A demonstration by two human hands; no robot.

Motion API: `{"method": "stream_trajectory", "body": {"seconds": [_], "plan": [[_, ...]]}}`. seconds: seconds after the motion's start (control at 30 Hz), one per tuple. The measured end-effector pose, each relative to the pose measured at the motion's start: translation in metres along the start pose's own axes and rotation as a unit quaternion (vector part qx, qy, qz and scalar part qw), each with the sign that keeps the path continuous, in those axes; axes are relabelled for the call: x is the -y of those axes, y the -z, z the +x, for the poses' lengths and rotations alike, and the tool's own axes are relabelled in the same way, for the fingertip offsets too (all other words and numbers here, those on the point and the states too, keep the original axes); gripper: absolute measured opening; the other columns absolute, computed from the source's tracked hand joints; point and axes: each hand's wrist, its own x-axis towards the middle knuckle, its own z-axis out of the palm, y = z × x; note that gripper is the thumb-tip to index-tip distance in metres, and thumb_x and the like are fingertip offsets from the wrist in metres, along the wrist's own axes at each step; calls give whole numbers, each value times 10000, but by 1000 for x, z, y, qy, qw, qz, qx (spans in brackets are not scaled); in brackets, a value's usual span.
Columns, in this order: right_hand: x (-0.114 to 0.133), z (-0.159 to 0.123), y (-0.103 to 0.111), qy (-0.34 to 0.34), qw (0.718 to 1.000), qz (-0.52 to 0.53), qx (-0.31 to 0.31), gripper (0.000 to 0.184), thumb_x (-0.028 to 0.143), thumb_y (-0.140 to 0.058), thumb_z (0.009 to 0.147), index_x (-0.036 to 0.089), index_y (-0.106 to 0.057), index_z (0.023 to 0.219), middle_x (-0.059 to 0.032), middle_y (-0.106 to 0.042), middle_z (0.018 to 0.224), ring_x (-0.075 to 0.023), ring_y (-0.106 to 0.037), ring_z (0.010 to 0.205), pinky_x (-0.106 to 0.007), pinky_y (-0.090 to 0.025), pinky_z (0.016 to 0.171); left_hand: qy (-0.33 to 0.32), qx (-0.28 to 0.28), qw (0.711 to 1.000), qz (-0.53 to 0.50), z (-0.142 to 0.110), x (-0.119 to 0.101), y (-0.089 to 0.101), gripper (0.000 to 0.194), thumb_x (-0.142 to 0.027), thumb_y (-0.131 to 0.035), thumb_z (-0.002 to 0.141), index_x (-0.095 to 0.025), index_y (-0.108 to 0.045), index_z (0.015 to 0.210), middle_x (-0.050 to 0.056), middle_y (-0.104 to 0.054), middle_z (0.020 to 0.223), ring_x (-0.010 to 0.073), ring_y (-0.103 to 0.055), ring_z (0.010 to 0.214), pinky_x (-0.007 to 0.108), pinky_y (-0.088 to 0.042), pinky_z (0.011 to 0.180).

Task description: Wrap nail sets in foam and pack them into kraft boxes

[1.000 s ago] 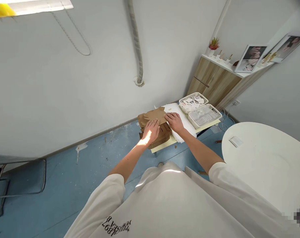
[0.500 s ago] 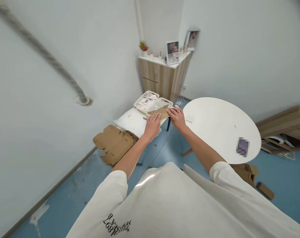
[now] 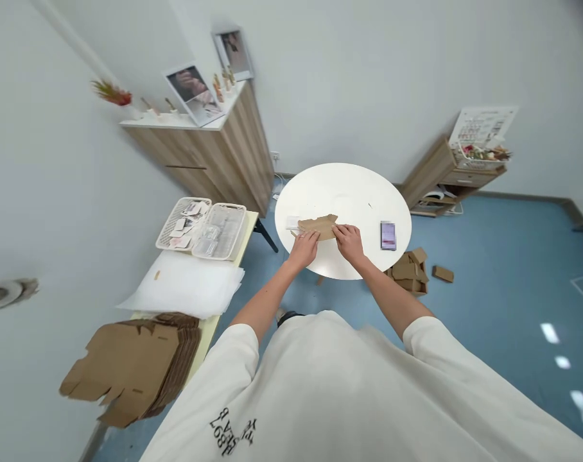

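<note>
Between my hands is a piece of brown cardboard (image 3: 319,226), partly folded, held over the near left part of the round white table (image 3: 342,183). My left hand (image 3: 305,249) grips its left end, with the fingers curled over the near edge. At its right end my right hand (image 3: 348,242) is closed on the cardboard. My fingers hide part of the near edge. A small clear packet (image 3: 293,222) lies on the table just left of the cardboard. Farther right on the same table is a phone (image 3: 388,235) with a lit screen.
On my left, a side table (image 3: 205,343) bears stacked flat cardboard boxes (image 3: 128,359), white foam sheets (image 3: 180,282) and two white baskets (image 3: 226,231). A wooden cabinet (image 3: 243,141) stands behind. Under the table's right side is a carton of folded boxes (image 3: 409,273); a small box (image 3: 443,274) lies nearby.
My view has turned right, from the side table to the round table. Both hands have carried the cardboard from beside the baskets to over the round table.
</note>
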Motion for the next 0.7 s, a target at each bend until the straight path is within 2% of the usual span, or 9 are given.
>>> {"method": "stream_trajectory", "body": {"seconds": [0.17, 0.3, 0.5, 0.7], "plan": [[-30, -46, -35, -78, 991, -9, 108, 458, 197, -348, 1011, 204, -571, 1411, -119, -622, 1363, -285, -473, 1214, -412, -260, 1037, -35, 128, 991, -21, 13, 2, -71, 476, -242, -292, 1035, -155, -423, 1484, 150, -522, 1478, 251, -486, 1363, 437, -368, 1142], [-38, -56, -59, -112, 980, -10, 164, 426, 196, -376, 1003, 212, -609, 1359, -118, -667, 1269, -273, -493, 1187, -392, -259, 1024, -48, 208, 976, -36, 20, 18, -105, 476, -255, -301, 1035, -183, -408, 1494, 139, -528, 1478, 262, -515, 1332, 473, -399, 1104], [-51, -23, -80, -153, 973, -24, 170, 431, 184, -375, 1000, 221, -609, 1360, -112, -656, 1281, -266, -464, 1256, -391, -238, 1053, -83, 235, 967, -53, 67, 55, -118, 479, -257, -276, 1045, -194, -391, 1505, 154, -495, 1503, 289, -468, 1377, 522, -388, 1093], [-58, 8, -94, -208, 960, -33, 185, 435, 216, -392, 994, 241, -599, 1375, -117, -622, 1305, -276, -451, 1276, -414, -246, 1061, -119, 269, 955, -35, 114, 83, -122, 453, -265, -275, 1050, -178, -434, 1465, 150, -477, 1505, 291, -449, 1389, 469, -386, 1098]]}}
